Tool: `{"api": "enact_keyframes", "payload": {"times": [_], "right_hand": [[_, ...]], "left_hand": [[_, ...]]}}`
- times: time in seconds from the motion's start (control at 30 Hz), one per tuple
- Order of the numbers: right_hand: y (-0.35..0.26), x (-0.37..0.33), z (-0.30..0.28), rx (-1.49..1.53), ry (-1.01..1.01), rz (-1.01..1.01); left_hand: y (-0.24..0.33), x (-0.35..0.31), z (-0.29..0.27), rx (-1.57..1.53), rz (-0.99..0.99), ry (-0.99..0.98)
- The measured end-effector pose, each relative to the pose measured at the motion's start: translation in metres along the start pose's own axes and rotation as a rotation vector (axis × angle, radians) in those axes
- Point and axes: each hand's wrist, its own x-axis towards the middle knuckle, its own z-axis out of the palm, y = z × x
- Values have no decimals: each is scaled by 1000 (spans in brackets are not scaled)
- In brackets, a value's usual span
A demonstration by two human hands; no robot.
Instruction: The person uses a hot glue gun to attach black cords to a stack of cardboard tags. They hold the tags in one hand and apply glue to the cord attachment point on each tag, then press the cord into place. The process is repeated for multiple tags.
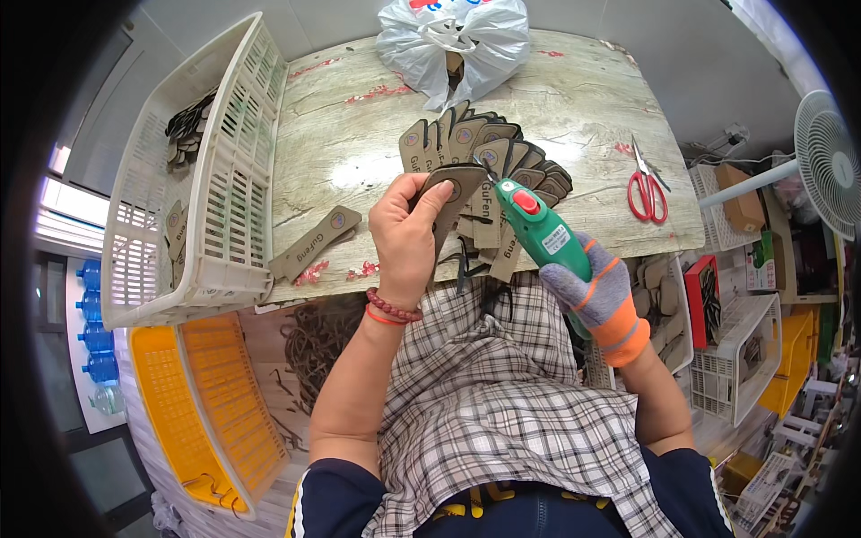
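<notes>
My bare left hand (402, 235) pinches a flat tan felt-like piece (464, 186) with a rounded end and dark edge, held just above the table. My right hand (599, 291), in a grey and orange glove, is wrapped round a green cordless electric cutter (552, 238) with a red button. The cutter's metal tip is close to the piece's edge; whether they touch I cannot tell. Behind lies a fanned pile of similar tan pieces (529, 166) with printed ends and dark edges. Left of my left hand, a few more printed pieces (316, 244) lie near the table's front edge.
A white plastic basket (235, 170) with some pieces inside stands at the table's left. Red-handled scissors (647, 195) lie to the right. At the back sits a white plastic bag (489, 40). A yellow crate (224, 394) stands lower left; a fan (830, 166) is at far right.
</notes>
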Motion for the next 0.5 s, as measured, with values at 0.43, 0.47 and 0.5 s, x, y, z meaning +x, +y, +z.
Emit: {"api": "enact_keyframes", "payload": {"times": [0.43,0.47,0.5], "right_hand": [[-14,-4,-18,18,-179,83],[-14,-4,-18,27,-192,111],[-14,-5,-19,18,-197,105]], "left_hand": [[25,18,-30,324,-48,-284],[26,19,-32,340,-48,-301],[26,20,-33,354,-47,-318]]}}
